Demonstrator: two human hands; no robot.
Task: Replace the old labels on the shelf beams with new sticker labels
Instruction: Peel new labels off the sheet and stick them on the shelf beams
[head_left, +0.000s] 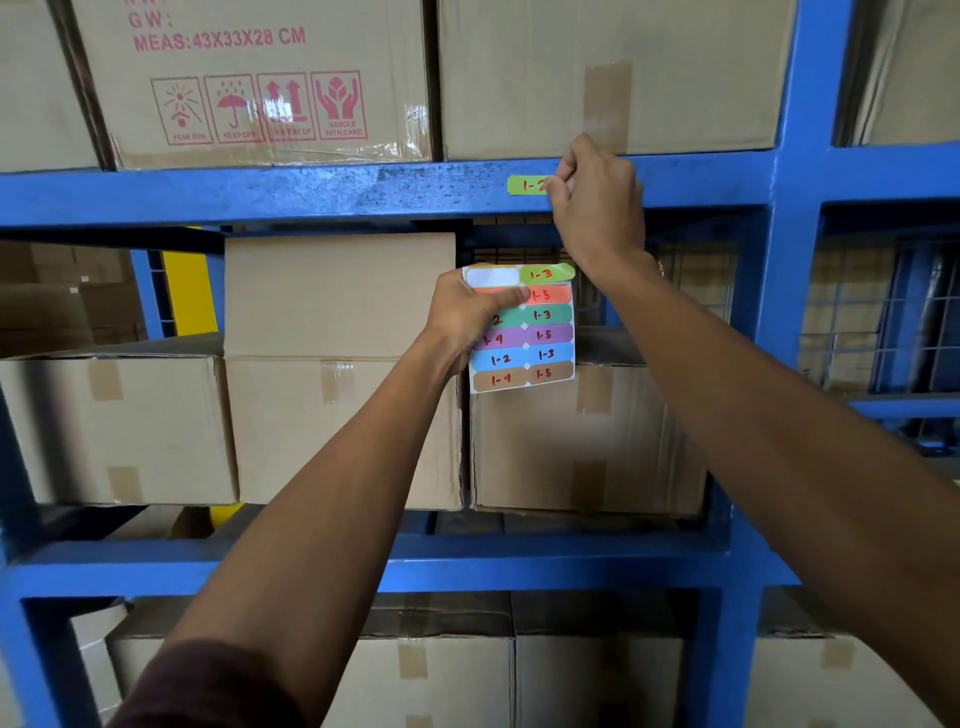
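Head view: right hand (597, 202) pinches green label (525, 185) against upper beam (311, 192) — should smooth it left to right, level. Left hand (465, 317) grips sticker sheet (522, 332) below.

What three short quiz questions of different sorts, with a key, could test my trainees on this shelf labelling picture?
1. True or false: the left hand holds the sticker sheet.
2. The green label on the beam sits at the fingertips of which hand? A. left B. right C. neither
3. Fill in: the top-left slot on the sheet is ____.

Key:
1. True; its thumb lies across the sheet's orange row.
2. B; the right hand has its curled fingers on the label's right end.
3. Blank: it shows white where a sticker is missing.
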